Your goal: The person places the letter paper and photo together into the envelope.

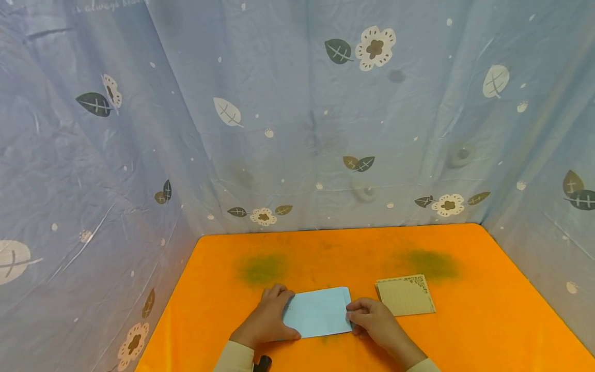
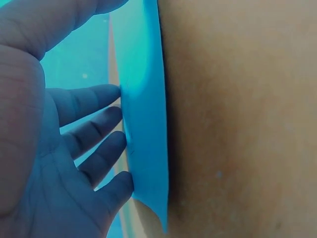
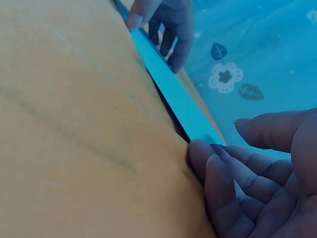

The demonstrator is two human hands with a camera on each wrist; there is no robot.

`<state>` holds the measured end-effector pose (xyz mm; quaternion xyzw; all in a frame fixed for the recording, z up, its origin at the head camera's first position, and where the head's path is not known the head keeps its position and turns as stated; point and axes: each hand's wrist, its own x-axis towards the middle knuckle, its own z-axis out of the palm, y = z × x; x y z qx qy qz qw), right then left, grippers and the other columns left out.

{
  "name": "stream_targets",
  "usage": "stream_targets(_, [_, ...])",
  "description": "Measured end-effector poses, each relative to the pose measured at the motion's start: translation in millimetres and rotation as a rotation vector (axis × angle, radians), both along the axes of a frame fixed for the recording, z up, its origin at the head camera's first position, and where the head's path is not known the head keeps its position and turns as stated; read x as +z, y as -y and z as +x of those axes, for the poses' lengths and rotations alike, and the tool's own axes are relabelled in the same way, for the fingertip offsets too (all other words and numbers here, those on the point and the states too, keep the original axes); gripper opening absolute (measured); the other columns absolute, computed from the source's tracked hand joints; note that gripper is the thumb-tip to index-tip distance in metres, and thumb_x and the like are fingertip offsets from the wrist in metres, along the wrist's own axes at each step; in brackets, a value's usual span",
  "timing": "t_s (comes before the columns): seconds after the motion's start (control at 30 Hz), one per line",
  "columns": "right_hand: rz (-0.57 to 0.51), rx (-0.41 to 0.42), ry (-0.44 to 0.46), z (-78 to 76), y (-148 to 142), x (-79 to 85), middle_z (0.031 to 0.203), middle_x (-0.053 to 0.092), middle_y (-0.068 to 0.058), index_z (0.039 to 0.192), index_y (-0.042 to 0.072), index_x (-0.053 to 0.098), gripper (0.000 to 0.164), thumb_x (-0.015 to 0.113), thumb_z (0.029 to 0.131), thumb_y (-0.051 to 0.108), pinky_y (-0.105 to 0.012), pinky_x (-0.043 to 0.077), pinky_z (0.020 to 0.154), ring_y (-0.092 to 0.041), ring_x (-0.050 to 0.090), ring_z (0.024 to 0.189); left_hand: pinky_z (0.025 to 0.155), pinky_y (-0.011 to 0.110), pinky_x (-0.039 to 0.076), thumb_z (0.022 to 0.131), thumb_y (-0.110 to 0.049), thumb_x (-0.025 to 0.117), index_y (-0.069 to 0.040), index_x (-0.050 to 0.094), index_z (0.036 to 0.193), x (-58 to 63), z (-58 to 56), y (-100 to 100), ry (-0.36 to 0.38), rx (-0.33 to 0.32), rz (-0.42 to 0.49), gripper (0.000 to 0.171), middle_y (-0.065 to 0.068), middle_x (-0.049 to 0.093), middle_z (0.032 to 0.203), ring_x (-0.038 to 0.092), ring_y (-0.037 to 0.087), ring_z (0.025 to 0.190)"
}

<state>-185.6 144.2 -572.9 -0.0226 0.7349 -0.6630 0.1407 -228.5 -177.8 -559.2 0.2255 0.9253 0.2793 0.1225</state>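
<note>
One pale blue paper piece (image 1: 318, 312) lies somewhat nearer the left edge than the right edge of the orange table (image 1: 502, 310), well apart from the table's far edge. Its long sides run roughly along that far edge, and shadow shows beneath it; whether it rests fully flat, I cannot tell. The left hand (image 1: 269, 320) spans its left end, thumb at the near left corner, the other fingers spread and only slightly bent, their tips touching it without clenching. The right hand (image 1: 374, 320) has its fingers curled and grasps the right end at the edge; which fingertip lies above and which below is hard to make out. Just beyond the right hand, towards the table's right edge, lies a tan lined card (image 1: 405, 295) with an ornate printed corner. Two dull green smudges mark the table, one towards each far corner. A small black object (image 1: 264, 363) sits beside the left sleeve (image 1: 236, 357). Past the far edge hangs a blue-grey curtain (image 1: 288, 67) printed with leaves and flowers.
</note>
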Motion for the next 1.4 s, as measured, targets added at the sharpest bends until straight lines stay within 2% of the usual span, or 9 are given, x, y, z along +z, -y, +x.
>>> stream_targets(0.37, [-0.016,0.009,0.014,0.9,-5,-2.3,0.094,0.074,-0.01,0.124,-0.013,0.067,0.032,0.07,0.106,0.013,-0.039,0.062,0.067,-0.029,0.072,0.075,0.093,0.047,0.052,0.08,-0.049,0.097,-0.009,0.056,0.156,0.7,1.2,0,0.016,0.002,0.014,0.095,0.005,0.045,0.148,0.039,0.029,0.125])
stream_targets(0.63, [-0.014,0.008,-0.001,2.3,-9,2.7,0.094,0.073,-0.011,0.124,-0.015,0.066,0.032,0.069,0.107,0.012,-0.041,0.062,0.068,-0.033,0.073,0.078,0.095,0.048,0.052,0.081,-0.049,0.097,-0.009,0.056,0.156,2.7,1.3,0,0.011,0.002,0.008,0.094,0.006,0.045,0.149,0.039,0.03,0.126])
stream_targets(0.87, [0.002,-0.008,0.007,2.0,-13,-0.8,0.092,0.072,-0.011,0.124,-0.013,0.067,0.031,0.069,0.107,0.012,-0.041,0.062,0.069,-0.031,0.072,0.078,0.094,0.049,0.051,0.082,-0.048,0.097,-0.007,0.056,0.155,4.2,2.1,1,0.016,-0.008,0.03,0.093,0.006,0.045,0.148,0.039,0.031,0.124])
stream_targets(1.4, [0.017,-0.054,-0.056,-1.1,-35,1.5,0.102,0.076,-0.017,0.126,-0.015,0.067,0.031,0.067,0.108,0.01,-0.043,0.062,0.074,-0.035,0.072,0.088,0.095,0.049,0.052,0.081,-0.047,0.098,-0.009,0.056,0.156,3.1,2.7,1,0.017,0.001,0.032,0.094,0.006,0.045,0.149,0.039,0.03,0.125])
